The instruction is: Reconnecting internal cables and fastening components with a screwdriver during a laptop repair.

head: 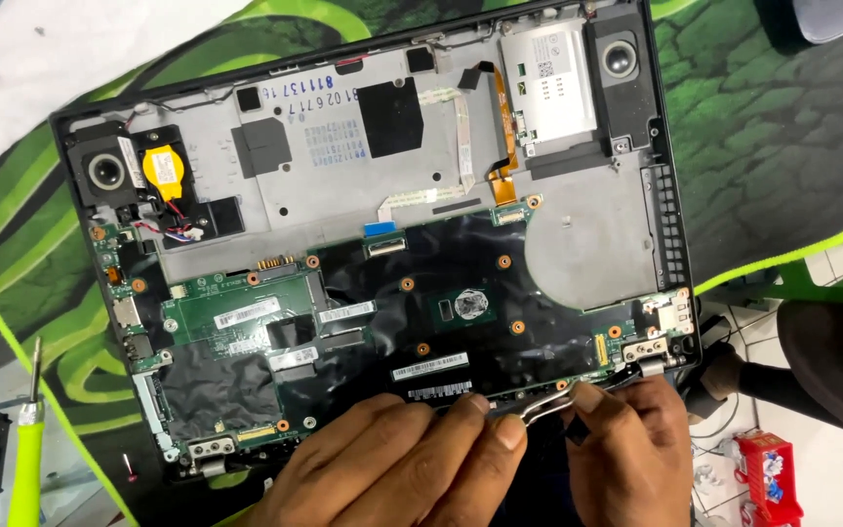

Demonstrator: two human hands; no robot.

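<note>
Fingers of both hands meet at the near edge of an opened laptop chassis (670, 210), at about 6 o'clock in the view. The left hand (392, 468) lies flat, its fingertips (509, 429) pressed together onto one end of a thin silvery cable (548, 402) — probably to pin it against the edge of the motherboard (382, 322) so it cannot spring away. The right hand (631, 454), just beside it toward 5 o'clock, has thumb and fingers closed on the other end of the cable, near the metal hinge (651, 361); whether it also grips a small dark piece there I cannot tell. The cable thus runs directly between the two sets of fingers, touching both. The chassis lies open side up on a green-patterned mat (773, 146) over the table, likely to keep it steady. A yellow coin cell (161, 166) sits at 10 o'clock beside a round speaker (106, 172). A green-handled screwdriver (26, 459) rests apart at 8 o'clock — well clear of both hands.
</note>
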